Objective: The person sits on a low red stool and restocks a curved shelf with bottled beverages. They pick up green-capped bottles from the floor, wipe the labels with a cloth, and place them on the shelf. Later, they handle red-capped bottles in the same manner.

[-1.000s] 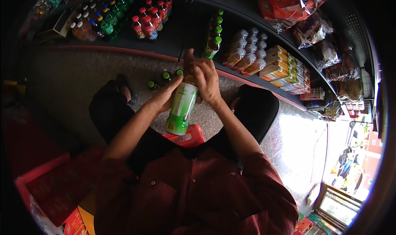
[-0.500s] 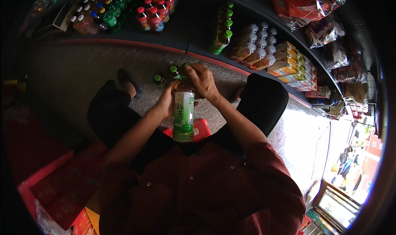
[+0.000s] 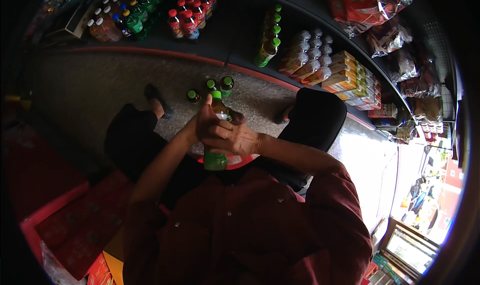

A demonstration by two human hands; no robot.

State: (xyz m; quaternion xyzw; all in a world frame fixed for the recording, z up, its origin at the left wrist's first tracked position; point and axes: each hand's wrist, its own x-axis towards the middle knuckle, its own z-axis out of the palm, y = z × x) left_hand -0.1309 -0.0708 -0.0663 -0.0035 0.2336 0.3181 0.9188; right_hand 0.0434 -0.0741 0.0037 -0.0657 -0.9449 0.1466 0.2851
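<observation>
A plastic drink bottle [image 3: 215,161] with a green cap, amber drink at its neck and a green lower label stands in front of my chest, above my lap. My left hand [image 3: 201,122] grips it from the left side, the thumb pointing up beside the cap. Across the bottle's middle lies my right hand [image 3: 233,137], fingers curled round its front and hiding most of the label. Just beyond, three similar green-capped bottles, one of them the rightmost bottle [image 3: 227,85], stand on the floor.
Ahead runs a dark low shelf with a red edge [image 3: 160,54]. It carries red-capped bottles [image 3: 189,25], a row of green-capped bottles [image 3: 266,52], clear-topped bottles [image 3: 315,60] and drink cartons [image 3: 342,77]. Beneath the held bottle shows a red stool [image 3: 242,161]. Red boxes [image 3: 75,225] lie left.
My right hand has moved down from the bottle's cap to its middle and now covers the label. The green cap has come into view, and the bottle has shifted slightly left.
</observation>
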